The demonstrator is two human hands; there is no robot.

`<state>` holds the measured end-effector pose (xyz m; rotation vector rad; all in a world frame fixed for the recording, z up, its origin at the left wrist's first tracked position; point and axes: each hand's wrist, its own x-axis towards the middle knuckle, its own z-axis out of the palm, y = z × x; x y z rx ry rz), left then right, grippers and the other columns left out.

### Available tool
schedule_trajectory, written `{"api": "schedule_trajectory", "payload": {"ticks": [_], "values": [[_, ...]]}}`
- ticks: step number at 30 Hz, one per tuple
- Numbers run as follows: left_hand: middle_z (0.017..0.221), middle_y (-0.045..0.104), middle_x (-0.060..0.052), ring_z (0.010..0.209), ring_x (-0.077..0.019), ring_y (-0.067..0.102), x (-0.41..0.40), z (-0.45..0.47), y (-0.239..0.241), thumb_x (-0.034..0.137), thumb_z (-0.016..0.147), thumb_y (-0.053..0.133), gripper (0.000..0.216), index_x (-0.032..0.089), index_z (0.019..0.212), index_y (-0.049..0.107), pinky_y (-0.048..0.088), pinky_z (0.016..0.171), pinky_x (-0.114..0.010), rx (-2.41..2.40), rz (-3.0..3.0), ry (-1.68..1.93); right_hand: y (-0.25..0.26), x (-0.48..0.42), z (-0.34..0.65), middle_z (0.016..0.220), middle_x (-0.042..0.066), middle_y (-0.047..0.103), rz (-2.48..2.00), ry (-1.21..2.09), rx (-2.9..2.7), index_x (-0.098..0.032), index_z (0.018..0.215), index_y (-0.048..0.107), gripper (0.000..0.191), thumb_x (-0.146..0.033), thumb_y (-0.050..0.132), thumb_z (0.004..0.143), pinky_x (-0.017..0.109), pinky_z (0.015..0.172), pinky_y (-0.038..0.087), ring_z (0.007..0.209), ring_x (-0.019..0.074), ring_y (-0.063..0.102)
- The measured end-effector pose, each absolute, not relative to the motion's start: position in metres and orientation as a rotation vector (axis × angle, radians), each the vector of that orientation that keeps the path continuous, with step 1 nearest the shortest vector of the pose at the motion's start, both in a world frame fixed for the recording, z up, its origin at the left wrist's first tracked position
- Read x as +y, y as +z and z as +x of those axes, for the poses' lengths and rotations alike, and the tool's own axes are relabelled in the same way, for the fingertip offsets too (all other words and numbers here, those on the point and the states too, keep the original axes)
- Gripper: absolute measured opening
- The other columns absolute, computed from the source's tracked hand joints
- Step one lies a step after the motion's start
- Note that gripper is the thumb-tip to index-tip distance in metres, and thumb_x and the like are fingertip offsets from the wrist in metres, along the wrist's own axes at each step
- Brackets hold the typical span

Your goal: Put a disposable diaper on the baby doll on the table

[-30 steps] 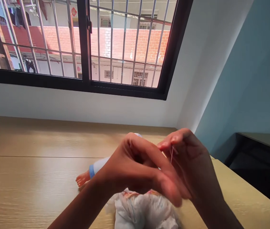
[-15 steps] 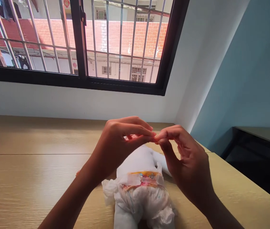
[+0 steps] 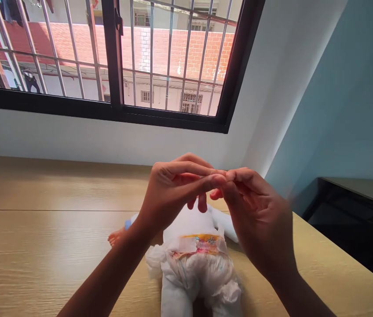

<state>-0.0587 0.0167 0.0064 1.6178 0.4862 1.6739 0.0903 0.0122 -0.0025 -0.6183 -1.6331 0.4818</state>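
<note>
A doll [image 3: 189, 222] with a white cloth body lies on its back on the wooden table, wearing a diaper [image 3: 202, 266] with a colourful printed waistband. My left hand [image 3: 173, 189] and my right hand [image 3: 259, 215] are raised above its upper body, and their fingertips meet. Both are closed in a pinch, thumb against fingers; anything between the tips is too small or hidden to name. The doll's head is covered by my hands. Its small hand [image 3: 115, 237] with a blue cuff shows beside my left forearm.
The wooden table [image 3: 41, 255] reaches back to a white wall below a black-framed window [image 3: 173, 121] with metal bars. A dark piece of furniture [image 3: 354, 211] stands beyond the table's right edge, near a blue wall [image 3: 354, 97].
Both hands have risen slightly, and their meeting fingertips have shifted right. More of my left hand's curled fingers shows below. The doll's small hand and blue cuff have come into fuller view.
</note>
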Motion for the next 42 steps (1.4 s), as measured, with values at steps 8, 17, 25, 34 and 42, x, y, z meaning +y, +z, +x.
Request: {"api": "schedule_trajectory", "payload": {"ticks": [8, 17, 25, 34, 42], "values": [[0.081, 0.069, 0.003, 0.062, -0.0078, 0.062, 0.017, -0.082, 0.016, 0.027, 0.084, 0.077, 0.012, 0.019, 0.075, 0.077, 0.048, 0.058, -0.022, 1.028, 2.154, 1.349, -0.038, 0.027, 0.131, 0.085, -0.006, 0.063, -0.797, 0.703, -1.993, -0.029, 0.094, 0.064, 0.011, -0.039, 0.06, 0.098, 0.019, 0.078, 0.05, 0.082, 0.0088, 0.062], [0.057, 0.06, 0.006, 0.054, -0.0099, 0.057, 0.053, -0.08, -0.012, 0.018, 0.077, 0.081, 0.012, 0.014, 0.071, 0.071, 0.042, 0.051, -0.021, 1.156, 2.321, 0.229, -0.083, 0.036, 0.175, 0.092, 0.001, 0.06, -1.149, 0.707, -2.285, -0.024, 0.095, 0.062, 0.014, -0.036, 0.054, 0.099, 0.03, 0.074, 0.045, 0.082, 0.0162, 0.057], [0.067, 0.058, 0.004, 0.058, -0.0111, 0.054, 0.056, -0.051, -0.028, 0.044, 0.091, 0.068, 0.031, 0.014, 0.081, 0.067, 0.049, 0.058, -0.026, 1.183, 2.425, -0.001, -0.081, 0.041, 0.166, 0.095, -0.001, 0.068, -1.136, 0.892, -2.251, -0.025, 0.105, 0.064, 0.016, -0.034, 0.066, 0.091, 0.03, 0.079, 0.05, 0.089, 0.0173, 0.066], [0.08, 0.065, 0.001, 0.072, -0.0148, 0.063, 0.088, -0.056, -0.047, 0.036, 0.089, 0.072, 0.024, 0.013, 0.087, 0.067, 0.054, 0.064, -0.029, 0.969, 2.29, -0.086, -0.09, 0.034, 0.163, 0.099, 0.002, 0.063, -1.234, 0.928, -2.034, -0.022, 0.104, 0.058, 0.017, -0.033, 0.061, 0.091, 0.032, 0.08, 0.051, 0.089, 0.0168, 0.063], [0.081, 0.065, 0.001, 0.072, -0.0145, 0.062, 0.095, -0.063, -0.05, 0.035, 0.089, 0.073, 0.023, 0.013, 0.091, 0.067, 0.054, 0.066, -0.029, 0.901, 2.2, -0.088, -0.083, 0.033, 0.164, 0.091, 0.0, 0.058, -1.237, 0.816, -1.959, -0.023, 0.102, 0.057, 0.017, -0.035, 0.06, 0.09, 0.031, 0.078, 0.049, 0.083, 0.0153, 0.059]]}}
